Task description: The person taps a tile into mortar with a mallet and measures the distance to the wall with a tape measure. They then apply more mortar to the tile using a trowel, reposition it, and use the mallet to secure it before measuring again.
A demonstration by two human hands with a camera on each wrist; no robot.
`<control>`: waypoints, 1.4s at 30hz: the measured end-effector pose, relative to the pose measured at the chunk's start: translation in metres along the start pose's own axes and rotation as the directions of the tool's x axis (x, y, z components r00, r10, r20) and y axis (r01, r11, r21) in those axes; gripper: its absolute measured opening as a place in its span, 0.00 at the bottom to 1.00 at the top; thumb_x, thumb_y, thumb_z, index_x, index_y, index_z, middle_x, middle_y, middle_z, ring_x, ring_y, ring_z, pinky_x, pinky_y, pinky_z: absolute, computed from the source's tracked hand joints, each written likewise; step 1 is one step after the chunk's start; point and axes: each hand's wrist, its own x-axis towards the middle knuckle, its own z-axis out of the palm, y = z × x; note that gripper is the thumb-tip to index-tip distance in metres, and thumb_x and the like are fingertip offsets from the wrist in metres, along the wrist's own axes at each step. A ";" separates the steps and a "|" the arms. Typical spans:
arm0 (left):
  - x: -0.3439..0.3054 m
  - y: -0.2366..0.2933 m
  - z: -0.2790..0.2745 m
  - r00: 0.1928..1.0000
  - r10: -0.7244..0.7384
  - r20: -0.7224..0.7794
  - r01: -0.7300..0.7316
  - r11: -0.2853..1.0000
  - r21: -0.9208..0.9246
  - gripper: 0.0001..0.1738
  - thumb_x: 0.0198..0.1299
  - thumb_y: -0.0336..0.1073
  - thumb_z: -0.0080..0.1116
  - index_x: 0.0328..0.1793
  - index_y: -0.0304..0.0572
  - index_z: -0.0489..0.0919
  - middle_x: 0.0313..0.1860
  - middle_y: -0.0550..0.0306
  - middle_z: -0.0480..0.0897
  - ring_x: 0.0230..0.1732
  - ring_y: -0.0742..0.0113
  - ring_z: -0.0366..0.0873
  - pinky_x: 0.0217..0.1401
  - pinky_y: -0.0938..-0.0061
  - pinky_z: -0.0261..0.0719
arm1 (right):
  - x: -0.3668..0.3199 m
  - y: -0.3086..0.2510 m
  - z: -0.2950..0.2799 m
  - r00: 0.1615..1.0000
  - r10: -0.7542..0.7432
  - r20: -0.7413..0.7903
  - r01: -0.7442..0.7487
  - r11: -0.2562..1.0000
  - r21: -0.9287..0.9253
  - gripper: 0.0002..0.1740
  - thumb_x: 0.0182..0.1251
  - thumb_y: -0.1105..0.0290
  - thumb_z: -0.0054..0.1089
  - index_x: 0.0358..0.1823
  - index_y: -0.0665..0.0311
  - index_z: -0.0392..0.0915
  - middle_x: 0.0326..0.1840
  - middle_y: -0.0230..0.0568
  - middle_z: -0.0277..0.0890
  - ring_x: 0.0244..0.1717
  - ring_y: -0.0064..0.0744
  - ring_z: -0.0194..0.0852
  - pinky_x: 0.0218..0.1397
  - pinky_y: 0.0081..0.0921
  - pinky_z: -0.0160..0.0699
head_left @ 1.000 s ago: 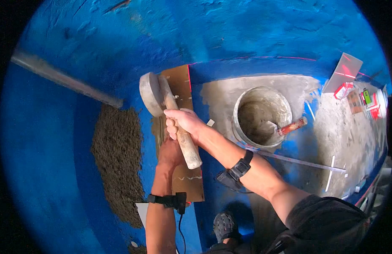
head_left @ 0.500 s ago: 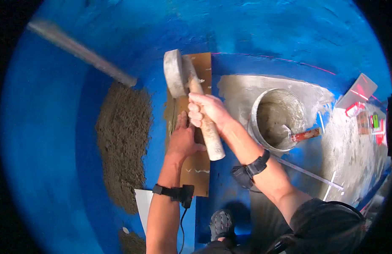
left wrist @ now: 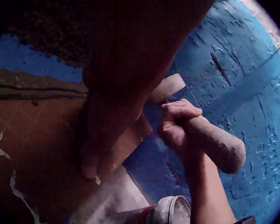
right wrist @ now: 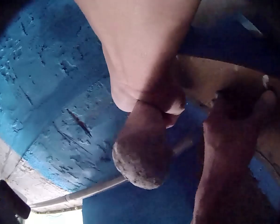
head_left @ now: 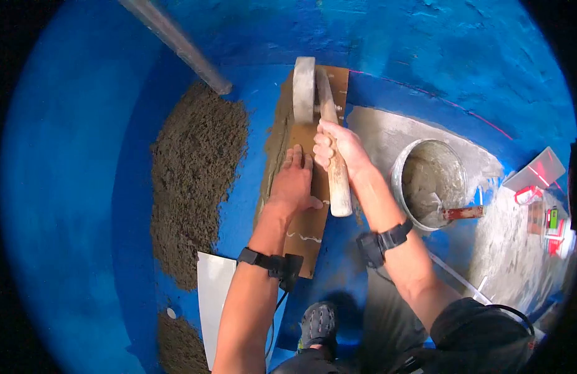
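In the head view my right hand [head_left: 341, 149] grips the wooden handle of a mallet [head_left: 304, 90] with a thick, pale, round head. That head hangs over the far end of a long brown tile [head_left: 310, 246], and the handle's butt points back toward me. My left hand [head_left: 293, 184] rests flat on the tile, fingers straight and thumb spread, just nearer than the mallet. A strip of grey mortar [head_left: 273, 149] runs along the tile's left edge. The left wrist view shows the mallet's butt [left wrist: 219, 144] jutting from my right fist.
Rough mortar [head_left: 198, 174] lies in a heap on the left, below a slanting pipe [head_left: 176, 43]. At right stands a bucket [head_left: 397, 181] with mortar and a red-handled trowel [head_left: 463, 213] in it. A white sheet [head_left: 213, 293] lies near my left forearm.
The head view has shifted, moving the scene right. My right hand has carried the mallet toward the tile's far end. My left hand, partly hidden behind the right before, now shows flat on the tile.
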 end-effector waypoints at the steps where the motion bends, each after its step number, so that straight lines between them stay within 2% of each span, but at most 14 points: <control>1: -0.001 0.001 -0.002 1.000 0.000 0.005 0.000 1.000 -0.001 0.70 0.40 0.53 0.88 0.86 0.27 0.60 0.88 0.27 0.54 0.89 0.37 0.53 0.90 0.60 0.57 | 0.001 -0.006 0.003 1.000 0.003 0.001 -0.003 1.000 -0.003 0.13 0.80 0.58 0.62 0.42 0.57 0.71 0.25 0.27 0.68 0.19 0.23 0.67 0.21 0.29 0.70; 4: 0.001 -0.005 0.009 0.997 0.025 -0.071 -0.027 0.999 -0.038 0.71 0.34 0.49 0.89 0.85 0.32 0.61 0.86 0.22 0.56 0.87 0.30 0.54 0.86 0.54 0.65 | -0.014 -0.023 0.021 0.998 0.070 -0.002 -0.069 0.996 0.047 0.12 0.81 0.58 0.60 0.42 0.57 0.71 0.24 0.26 0.67 0.18 0.23 0.65 0.20 0.28 0.68; 7: 0.003 -0.006 0.012 0.997 0.025 -0.079 -0.030 0.998 -0.058 0.72 0.34 0.51 0.89 0.85 0.31 0.61 0.87 0.23 0.55 0.87 0.30 0.54 0.86 0.54 0.66 | -0.036 -0.022 0.024 0.992 0.010 0.128 -0.011 1.000 0.001 0.13 0.85 0.54 0.53 0.47 0.55 0.74 0.22 0.21 0.63 0.14 0.18 0.60 0.14 0.23 0.62; 12: 0.004 -0.004 0.011 0.999 0.011 -0.037 -0.012 0.999 -0.045 0.73 0.33 0.53 0.89 0.85 0.28 0.60 0.88 0.24 0.53 0.88 0.31 0.54 0.86 0.54 0.66 | -0.013 -0.013 -0.005 0.997 0.058 -0.057 -0.063 0.994 -0.094 0.13 0.83 0.56 0.57 0.42 0.55 0.72 0.22 0.25 0.65 0.17 0.22 0.65 0.17 0.27 0.66; 14: 0.006 -0.006 0.008 0.999 0.008 -0.034 -0.009 0.999 -0.037 0.73 0.34 0.53 0.89 0.84 0.27 0.60 0.88 0.24 0.53 0.88 0.31 0.54 0.86 0.55 0.66 | -0.005 -0.034 0.010 0.972 0.172 0.161 -0.172 0.985 -0.012 0.13 0.83 0.56 0.58 0.42 0.55 0.72 0.22 0.24 0.65 0.16 0.23 0.65 0.18 0.26 0.67; 20: 0.004 -0.004 0.012 0.999 0.007 -0.045 -0.008 1.000 -0.019 0.71 0.35 0.53 0.89 0.84 0.27 0.62 0.87 0.22 0.52 0.87 0.31 0.55 0.86 0.55 0.66 | -0.032 -0.036 0.026 0.984 0.051 0.171 -0.050 0.999 -0.011 0.11 0.83 0.57 0.57 0.45 0.55 0.71 0.23 0.22 0.64 0.16 0.18 0.62 0.17 0.23 0.66; 24: 0.005 -0.005 0.011 1.000 0.009 -0.028 -0.010 1.000 -0.026 0.71 0.35 0.53 0.89 0.84 0.26 0.62 0.87 0.22 0.53 0.87 0.31 0.56 0.86 0.55 0.66 | 0.003 -0.026 -0.007 0.999 0.043 -0.006 -0.044 0.993 -0.108 0.12 0.83 0.56 0.58 0.44 0.55 0.71 0.23 0.22 0.64 0.17 0.18 0.62 0.18 0.25 0.66; 26: 0.007 -0.007 0.001 0.999 0.006 -0.042 -0.008 0.999 -0.035 0.71 0.35 0.53 0.89 0.84 0.26 0.62 0.87 0.22 0.53 0.87 0.31 0.56 0.86 0.55 0.66 | 0.012 -0.044 0.000 0.973 0.141 0.182 -0.146 0.989 0.012 0.13 0.83 0.56 0.57 0.43 0.54 0.70 0.23 0.22 0.64 0.17 0.19 0.62 0.18 0.26 0.66; 28: 0.002 -0.002 0.004 1.000 -0.014 -0.008 0.013 0.999 -0.038 0.72 0.34 0.52 0.90 0.84 0.27 0.61 0.87 0.23 0.53 0.87 0.32 0.55 0.87 0.56 0.64 | 0.006 -0.055 0.011 0.990 0.085 0.112 -0.082 0.996 -0.027 0.13 0.83 0.55 0.56 0.43 0.55 0.71 0.22 0.22 0.63 0.15 0.19 0.61 0.16 0.23 0.64; 30: 0.003 -0.003 0.002 1.000 -0.011 -0.009 0.010 0.999 -0.038 0.72 0.35 0.52 0.90 0.84 0.27 0.61 0.87 0.23 0.53 0.87 0.32 0.55 0.88 0.56 0.63 | -0.001 -0.063 0.014 0.973 0.056 0.222 -0.055 0.998 -0.011 0.13 0.84 0.56 0.56 0.44 0.56 0.71 0.23 0.22 0.64 0.15 0.19 0.61 0.16 0.22 0.64; 34: 0.005 -0.002 0.007 1.000 -0.021 0.005 0.021 1.000 -0.018 0.72 0.36 0.52 0.89 0.84 0.26 0.60 0.88 0.24 0.53 0.88 0.32 0.53 0.89 0.57 0.61 | 0.001 -0.059 0.004 0.972 0.052 0.230 -0.042 0.998 -0.049 0.13 0.84 0.56 0.55 0.46 0.57 0.72 0.23 0.23 0.64 0.16 0.19 0.61 0.16 0.22 0.64; 36: 0.006 -0.002 0.009 1.000 -0.022 0.003 0.022 1.000 -0.011 0.71 0.36 0.52 0.89 0.84 0.26 0.61 0.88 0.24 0.53 0.88 0.32 0.53 0.89 0.57 0.61 | 0.020 -0.042 -0.018 0.998 0.050 -0.031 -0.054 0.987 -0.150 0.13 0.84 0.55 0.55 0.47 0.57 0.71 0.23 0.23 0.64 0.16 0.19 0.61 0.16 0.23 0.63; 40: 0.005 -0.001 0.004 1.000 -0.015 0.023 0.015 1.000 0.010 0.70 0.36 0.52 0.89 0.84 0.27 0.62 0.88 0.24 0.53 0.88 0.33 0.53 0.88 0.57 0.61 | 0.029 -0.063 -0.007 0.979 0.143 0.143 -0.148 0.988 0.030 0.13 0.83 0.56 0.57 0.47 0.57 0.71 0.22 0.22 0.64 0.16 0.21 0.62 0.16 0.23 0.62; 42: 0.005 0.001 0.006 1.000 -0.011 0.022 0.011 1.000 0.003 0.70 0.36 0.52 0.89 0.84 0.27 0.63 0.88 0.24 0.53 0.88 0.33 0.53 0.88 0.57 0.62 | 0.018 -0.062 -0.001 0.971 0.125 0.203 -0.120 0.992 -0.033 0.12 0.84 0.57 0.56 0.47 0.56 0.71 0.22 0.22 0.63 0.15 0.19 0.61 0.15 0.22 0.62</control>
